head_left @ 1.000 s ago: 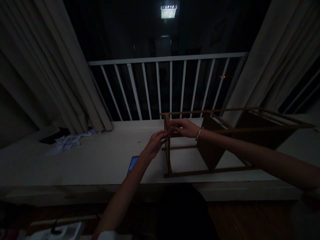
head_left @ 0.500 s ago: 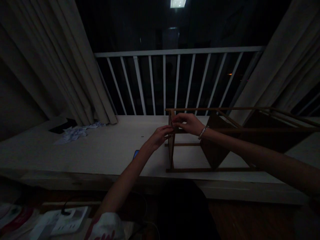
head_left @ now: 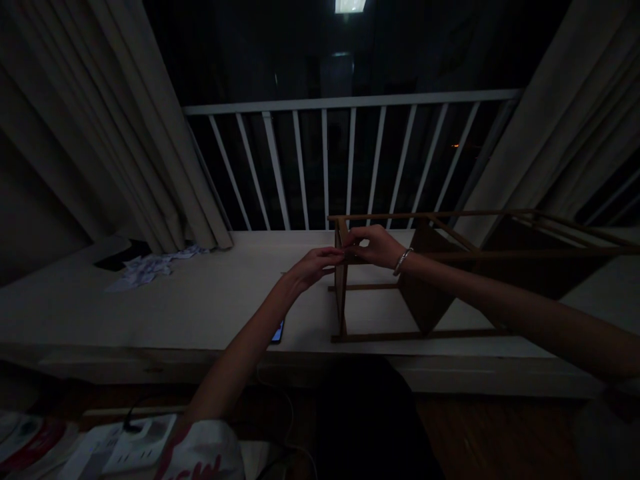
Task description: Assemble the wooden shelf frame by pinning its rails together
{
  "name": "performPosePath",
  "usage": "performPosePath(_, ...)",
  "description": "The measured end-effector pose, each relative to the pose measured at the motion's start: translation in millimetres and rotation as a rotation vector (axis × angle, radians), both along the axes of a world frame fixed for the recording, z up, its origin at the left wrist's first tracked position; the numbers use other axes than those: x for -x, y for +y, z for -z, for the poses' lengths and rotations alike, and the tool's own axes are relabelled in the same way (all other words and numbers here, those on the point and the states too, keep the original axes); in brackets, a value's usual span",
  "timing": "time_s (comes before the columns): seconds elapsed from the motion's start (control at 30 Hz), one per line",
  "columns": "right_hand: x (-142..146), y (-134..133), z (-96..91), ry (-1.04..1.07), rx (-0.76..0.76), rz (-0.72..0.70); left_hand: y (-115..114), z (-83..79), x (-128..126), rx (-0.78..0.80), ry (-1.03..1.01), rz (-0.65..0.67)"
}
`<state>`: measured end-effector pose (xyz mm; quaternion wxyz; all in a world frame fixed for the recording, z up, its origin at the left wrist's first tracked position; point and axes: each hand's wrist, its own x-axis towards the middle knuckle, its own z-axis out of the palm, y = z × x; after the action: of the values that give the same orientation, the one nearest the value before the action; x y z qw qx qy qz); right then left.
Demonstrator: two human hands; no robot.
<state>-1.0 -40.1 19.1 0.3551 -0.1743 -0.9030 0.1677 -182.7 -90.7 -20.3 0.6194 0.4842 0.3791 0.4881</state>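
- left hand (head_left: 314, 265) half-curled at the rack (head_left: 428, 303)
- right hand (head_left: 376, 248) loosely pinched there too, can't tell if either's holding anything
- phone (head_left: 278, 332) on the ledge (head_left: 235, 287)

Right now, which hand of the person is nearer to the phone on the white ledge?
Left. The left hand is beyond and right of the phone, at the wooden frame; the right hand is farther right.

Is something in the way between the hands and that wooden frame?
Nothing visible: the left hand and right hand are both at one end of the wooden frame. The phone lies apart from it.
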Motion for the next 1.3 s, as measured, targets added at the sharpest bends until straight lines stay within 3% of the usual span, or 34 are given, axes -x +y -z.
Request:
performPosePath(0.3, -2, 0, 0.6, -0.009, -0.108, -0.015, 1, 2.3, 0, -0.006, -0.031, -0.012)
performPosePath(0.53, -2, 0, -0.4, -0.052, -0.276, -0.046, 2, 5.6, 2, -0.009, -0.076, 0.021)
performPosePath(1.0, -6, 10, 0.3, -0.148, -0.374, -0.126, 6, 7.6, 2, 0.023, -0.082, 0.067)
performPosePath(1.3, -10, 7, 3.8, -0.071, -0.250, -0.074, 6, 6.0, 3, -0.020, -0.044, 0.072)
